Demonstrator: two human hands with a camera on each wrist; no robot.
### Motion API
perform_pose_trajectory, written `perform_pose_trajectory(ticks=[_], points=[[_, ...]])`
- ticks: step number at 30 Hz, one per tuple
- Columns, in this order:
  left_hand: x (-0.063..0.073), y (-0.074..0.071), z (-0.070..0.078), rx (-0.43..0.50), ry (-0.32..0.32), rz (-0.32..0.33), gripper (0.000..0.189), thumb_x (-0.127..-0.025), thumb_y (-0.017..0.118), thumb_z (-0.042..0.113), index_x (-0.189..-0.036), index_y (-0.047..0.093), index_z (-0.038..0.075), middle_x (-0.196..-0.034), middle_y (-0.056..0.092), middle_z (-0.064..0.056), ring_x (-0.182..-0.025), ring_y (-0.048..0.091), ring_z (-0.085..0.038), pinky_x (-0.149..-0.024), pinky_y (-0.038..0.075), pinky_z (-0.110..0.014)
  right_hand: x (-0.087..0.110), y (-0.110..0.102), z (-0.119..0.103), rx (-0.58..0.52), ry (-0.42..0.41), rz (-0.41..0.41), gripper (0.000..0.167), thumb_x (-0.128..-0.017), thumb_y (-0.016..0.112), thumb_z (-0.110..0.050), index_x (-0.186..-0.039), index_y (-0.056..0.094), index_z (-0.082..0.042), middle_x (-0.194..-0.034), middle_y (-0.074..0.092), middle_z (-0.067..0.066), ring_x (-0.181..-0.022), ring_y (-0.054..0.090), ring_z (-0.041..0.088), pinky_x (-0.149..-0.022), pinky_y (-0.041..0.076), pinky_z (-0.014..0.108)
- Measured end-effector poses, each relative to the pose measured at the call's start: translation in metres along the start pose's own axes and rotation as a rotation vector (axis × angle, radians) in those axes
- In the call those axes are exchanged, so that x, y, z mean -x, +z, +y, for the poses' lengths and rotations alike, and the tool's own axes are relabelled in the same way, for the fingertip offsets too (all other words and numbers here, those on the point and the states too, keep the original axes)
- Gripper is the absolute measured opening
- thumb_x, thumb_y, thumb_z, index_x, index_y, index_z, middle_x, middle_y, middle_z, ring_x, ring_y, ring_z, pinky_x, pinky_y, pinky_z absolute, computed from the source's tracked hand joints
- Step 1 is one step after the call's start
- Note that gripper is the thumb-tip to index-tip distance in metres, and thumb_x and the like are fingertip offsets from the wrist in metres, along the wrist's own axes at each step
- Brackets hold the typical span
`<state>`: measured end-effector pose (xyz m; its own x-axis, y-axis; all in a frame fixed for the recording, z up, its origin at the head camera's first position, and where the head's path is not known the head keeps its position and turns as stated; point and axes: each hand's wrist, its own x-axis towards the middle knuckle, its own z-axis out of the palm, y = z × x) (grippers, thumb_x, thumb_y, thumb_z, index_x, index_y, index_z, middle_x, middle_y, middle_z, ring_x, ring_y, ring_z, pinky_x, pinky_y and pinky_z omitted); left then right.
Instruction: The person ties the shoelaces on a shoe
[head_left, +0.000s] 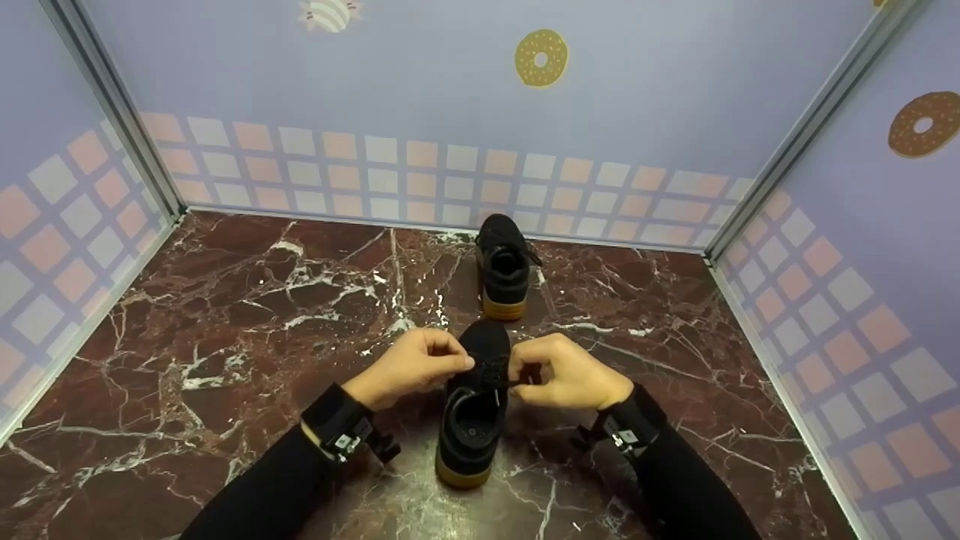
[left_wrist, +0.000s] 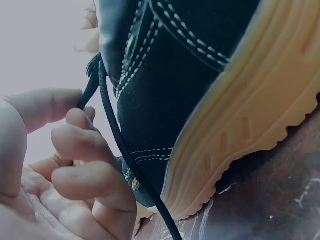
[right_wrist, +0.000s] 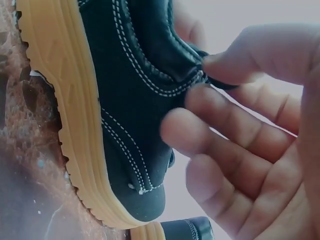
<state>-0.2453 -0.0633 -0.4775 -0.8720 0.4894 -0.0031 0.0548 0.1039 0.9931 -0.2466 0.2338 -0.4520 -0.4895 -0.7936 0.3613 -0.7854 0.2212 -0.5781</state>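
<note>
A black sneaker [head_left: 466, 448] with white stitching and a tan gum sole stands upright on the floor, toe pointing away from me. On its left side my left hand [head_left: 420, 364] pinches a folded part of the black shoelace [left_wrist: 90, 92] between thumb and forefinger, while another strand hangs down along the shoe's side. From the right, my right hand [head_left: 566, 373] pinches the lace [right_wrist: 223, 85] at the shoe's throat with thumb and forefinger; its other fingers are loosely bent beside the upper. How the strands cross over the tongue is too dark to make out.
A second matching sneaker [head_left: 504, 289] stands just beyond the first, toe toward the back wall, its lace loose at the right. Dark red marbled floor [head_left: 300, 300] lies around them. Lilac panels [head_left: 420, 82] with printed donuts and checks enclose the left, back and right.
</note>
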Motion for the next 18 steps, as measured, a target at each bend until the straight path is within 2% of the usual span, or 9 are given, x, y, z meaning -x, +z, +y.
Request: perform_pose_trajectory(ticks=[4,10,18], points=[[0.004,0.003,0.002,-0.013,0.016,-0.002,0.021,-0.099,0.087,0.022,-0.100,0.079,0.003,-0.078,0.065,0.003,-0.062,0.052,-0.008,-0.054,0.045,-0.020,0.002,0.000,0.003,-0.061,0.041,0.027,0.017,-0.094,0.085,-0.001,-0.096,0.076,-0.015,-0.090,0.073,-0.003,-0.072,0.063,0.012,-0.056,0.056,0.040],[0.007,0.006,0.006,-0.013,0.009,-0.018,0.019,-0.099,0.086,0.020,-0.097,0.079,0.002,-0.075,0.063,0.003,-0.058,0.050,-0.008,-0.053,0.044,-0.020,0.002,0.000,0.005,-0.134,0.062,0.066,0.018,-0.095,0.084,0.002,-0.098,0.078,-0.015,-0.098,0.077,0.003,-0.084,0.070,0.014,-0.068,0.061,0.046],[0.012,0.003,0.011,-0.127,0.011,-0.055,0.018,-0.101,0.084,0.020,-0.094,0.078,0.005,-0.078,0.069,-0.004,-0.058,0.059,-0.013,-0.055,0.053,-0.026,0.003,-0.002,0.004,-0.186,0.064,0.079,0.026,-0.090,0.078,0.015,-0.099,0.074,-0.010,-0.098,0.073,0.004,-0.085,0.067,0.016,-0.074,0.059,0.030]])
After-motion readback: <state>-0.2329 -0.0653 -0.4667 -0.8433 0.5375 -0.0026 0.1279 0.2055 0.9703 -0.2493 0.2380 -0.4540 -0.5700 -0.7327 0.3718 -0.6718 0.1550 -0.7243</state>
